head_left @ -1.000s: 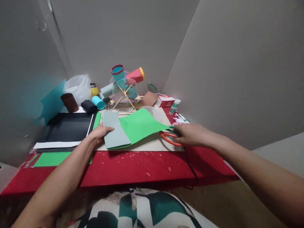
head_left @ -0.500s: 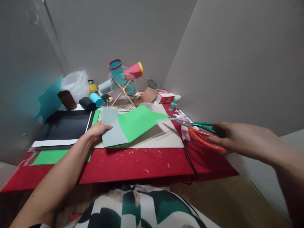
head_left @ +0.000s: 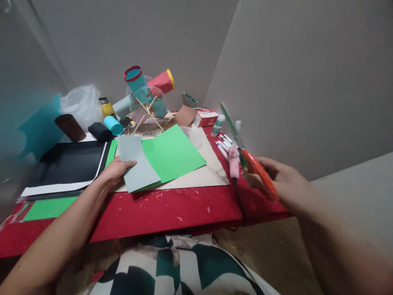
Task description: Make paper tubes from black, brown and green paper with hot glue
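My left hand (head_left: 114, 171) rests on the left edge of a grey paper sheet (head_left: 135, 163), thumb on top, fingers under it. The grey sheet overlaps a green paper sheet (head_left: 170, 153) lying on a beige board (head_left: 202, 176). My right hand (head_left: 284, 184) is raised off the right end of the red table (head_left: 172, 209) and grips scissors (head_left: 250, 155) with orange and green handles, blades pointing up and away. The scissors are blurred by motion.
At the back stands a model of paper tubes, sticks and a clear dome (head_left: 147, 100). Around it: a plastic bag (head_left: 81, 106), paper rolls (head_left: 109, 127), a red box (head_left: 205, 118), markers (head_left: 224, 143), a pink glue gun (head_left: 233, 162) with its cord. Black sheets (head_left: 67, 164) lie left.
My right hand has lifted the scissors off the table from beside the green sheet, swung them right and tipped the blades upward. The green sheet has settled flat. My left hand stayed on the grey sheet.
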`<act>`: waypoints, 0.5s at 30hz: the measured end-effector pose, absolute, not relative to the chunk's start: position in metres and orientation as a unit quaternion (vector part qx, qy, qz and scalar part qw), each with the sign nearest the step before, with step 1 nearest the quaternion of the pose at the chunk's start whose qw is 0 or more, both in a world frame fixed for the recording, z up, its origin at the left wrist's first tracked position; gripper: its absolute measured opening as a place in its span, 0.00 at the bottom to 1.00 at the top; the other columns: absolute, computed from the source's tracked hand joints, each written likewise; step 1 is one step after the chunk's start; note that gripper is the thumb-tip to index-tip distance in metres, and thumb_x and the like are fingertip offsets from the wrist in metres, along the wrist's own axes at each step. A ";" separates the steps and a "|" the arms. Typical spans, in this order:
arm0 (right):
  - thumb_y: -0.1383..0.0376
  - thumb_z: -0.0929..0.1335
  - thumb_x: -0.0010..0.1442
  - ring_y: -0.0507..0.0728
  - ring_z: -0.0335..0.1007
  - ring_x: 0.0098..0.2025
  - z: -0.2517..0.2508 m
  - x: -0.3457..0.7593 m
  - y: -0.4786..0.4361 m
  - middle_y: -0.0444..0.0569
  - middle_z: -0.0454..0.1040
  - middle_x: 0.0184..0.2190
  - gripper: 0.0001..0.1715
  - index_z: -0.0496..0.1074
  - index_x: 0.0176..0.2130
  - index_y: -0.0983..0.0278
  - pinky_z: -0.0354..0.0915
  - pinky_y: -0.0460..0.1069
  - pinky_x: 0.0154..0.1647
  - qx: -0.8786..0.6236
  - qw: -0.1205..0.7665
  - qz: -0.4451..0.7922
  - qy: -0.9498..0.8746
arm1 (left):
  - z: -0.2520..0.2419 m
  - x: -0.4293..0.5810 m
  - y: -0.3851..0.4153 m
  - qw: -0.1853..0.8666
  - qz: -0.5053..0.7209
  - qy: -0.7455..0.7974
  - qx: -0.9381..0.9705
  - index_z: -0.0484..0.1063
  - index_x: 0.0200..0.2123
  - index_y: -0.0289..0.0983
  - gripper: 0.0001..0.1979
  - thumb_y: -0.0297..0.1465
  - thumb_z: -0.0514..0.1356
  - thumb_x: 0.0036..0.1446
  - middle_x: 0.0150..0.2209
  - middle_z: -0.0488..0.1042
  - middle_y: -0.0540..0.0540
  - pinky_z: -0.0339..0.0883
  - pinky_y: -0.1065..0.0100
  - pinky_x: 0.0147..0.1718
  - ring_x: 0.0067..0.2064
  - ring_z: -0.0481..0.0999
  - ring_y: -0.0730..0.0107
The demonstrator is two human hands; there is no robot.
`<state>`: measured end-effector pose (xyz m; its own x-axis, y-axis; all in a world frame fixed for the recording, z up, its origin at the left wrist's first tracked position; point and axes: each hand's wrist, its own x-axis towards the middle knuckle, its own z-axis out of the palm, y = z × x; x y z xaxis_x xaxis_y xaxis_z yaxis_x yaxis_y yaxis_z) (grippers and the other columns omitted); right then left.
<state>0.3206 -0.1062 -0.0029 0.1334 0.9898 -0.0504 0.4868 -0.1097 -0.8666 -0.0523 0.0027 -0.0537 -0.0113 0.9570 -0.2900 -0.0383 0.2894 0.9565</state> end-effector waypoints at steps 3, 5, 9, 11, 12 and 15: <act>0.60 0.75 0.44 0.52 0.57 0.23 -0.006 0.311 -0.087 0.41 0.65 0.21 0.17 0.64 0.26 0.60 0.57 0.47 0.25 -0.596 0.389 0.449 -0.540 | -0.050 -0.051 0.002 0.572 0.434 0.566 0.407 0.74 0.34 0.32 0.13 0.24 0.68 0.41 0.33 0.80 0.43 0.74 0.62 0.38 0.30 0.78 0.65; 0.62 0.73 0.48 0.51 0.55 0.21 -0.012 0.307 -0.076 0.40 0.62 0.18 0.14 0.63 0.23 0.61 0.54 0.47 0.23 -0.531 0.396 0.516 -0.543 | -0.048 -0.051 0.002 0.573 0.430 0.572 0.400 0.75 0.35 0.32 0.13 0.23 0.68 0.42 0.34 0.80 0.42 0.74 0.62 0.38 0.31 0.78 0.65; 0.59 0.70 0.48 0.48 0.49 0.17 -0.015 0.302 -0.059 0.39 0.59 0.18 0.10 0.66 0.25 0.61 0.46 0.45 0.17 -0.402 0.438 0.619 -0.514 | -0.045 -0.049 0.002 0.574 0.419 0.586 0.390 0.75 0.35 0.32 0.13 0.24 0.68 0.42 0.34 0.81 0.40 0.75 0.62 0.36 0.31 0.79 0.63; 0.55 0.70 0.48 0.47 0.44 0.14 -0.006 0.302 -0.052 0.36 0.56 0.16 0.12 0.69 0.29 0.61 0.42 0.45 0.14 -0.364 0.440 0.636 -0.519 | -0.045 -0.049 0.002 0.570 0.414 0.590 0.395 0.75 0.36 0.32 0.15 0.25 0.69 0.41 0.34 0.81 0.40 0.75 0.63 0.33 0.30 0.79 0.63; 0.54 0.70 0.49 0.46 0.43 0.13 0.002 0.303 -0.049 0.35 0.54 0.15 0.14 0.70 0.31 0.61 0.41 0.44 0.13 -0.343 0.439 0.644 -0.525 | -0.044 -0.048 0.001 0.567 0.410 0.592 0.399 0.75 0.37 0.32 0.16 0.26 0.69 0.41 0.35 0.81 0.40 0.75 0.63 0.32 0.30 0.79 0.63; 0.52 0.71 0.50 0.44 0.43 0.10 0.030 0.309 -0.044 0.33 0.52 0.13 0.15 0.73 0.33 0.60 0.44 0.43 0.12 -0.309 0.451 0.632 -0.549 | -0.044 -0.047 0.001 0.562 0.403 0.599 0.404 0.74 0.39 0.33 0.19 0.28 0.70 0.40 0.34 0.81 0.41 0.75 0.64 0.29 0.29 0.79 0.62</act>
